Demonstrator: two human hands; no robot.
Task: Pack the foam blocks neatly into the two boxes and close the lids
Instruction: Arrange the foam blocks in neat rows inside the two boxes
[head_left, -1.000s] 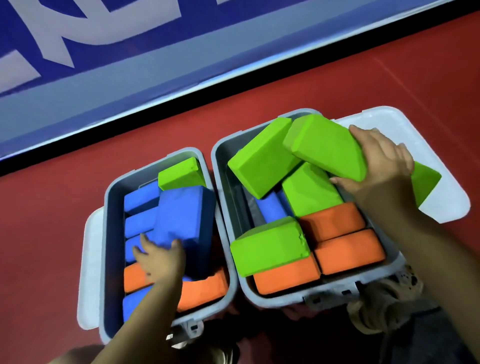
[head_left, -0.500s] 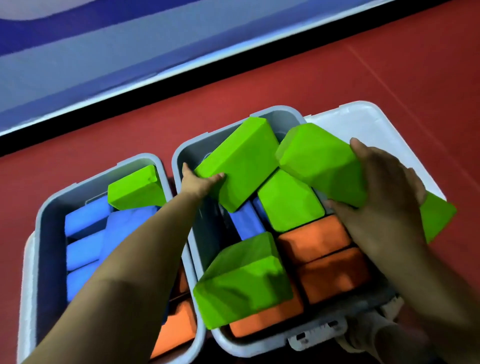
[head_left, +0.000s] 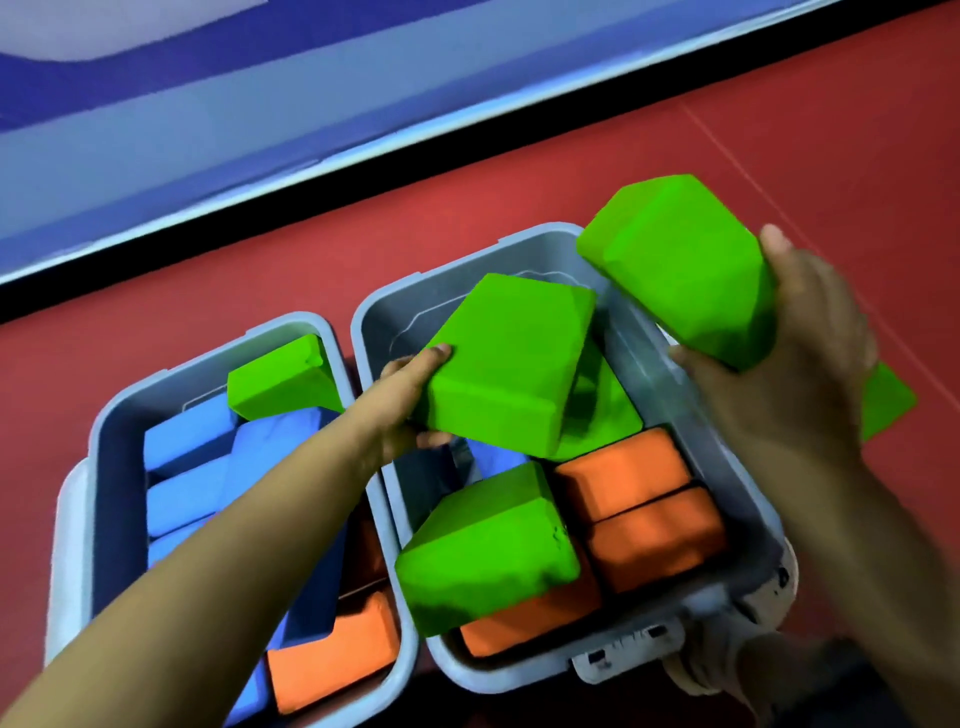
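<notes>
Two grey boxes stand side by side on the red floor. The left box (head_left: 104, 467) holds blue blocks (head_left: 182, 447), an orange block (head_left: 332, 654) and a tilted green block (head_left: 283, 379). The right box (head_left: 748, 499) holds orange blocks (head_left: 639, 499), a blue block and green blocks. My left hand (head_left: 402, 405) grips a green block (head_left: 506, 369) lifted inside the right box. My right hand (head_left: 800, 374) grips another green block (head_left: 680, 265), raised over the box's far right corner. A third green block (head_left: 488, 545) lies tilted at the front.
A further green block (head_left: 885, 400) lies on the right box's open lid, mostly hidden behind my right hand. The left box's lid (head_left: 67, 571) hangs open at its left side. A black strip and a blue-grey surface (head_left: 311, 104) lie beyond the boxes.
My left hand has left the blue block in the left box, crossed to the right box and taken hold of a green block. My right hand has lifted its green block higher.
</notes>
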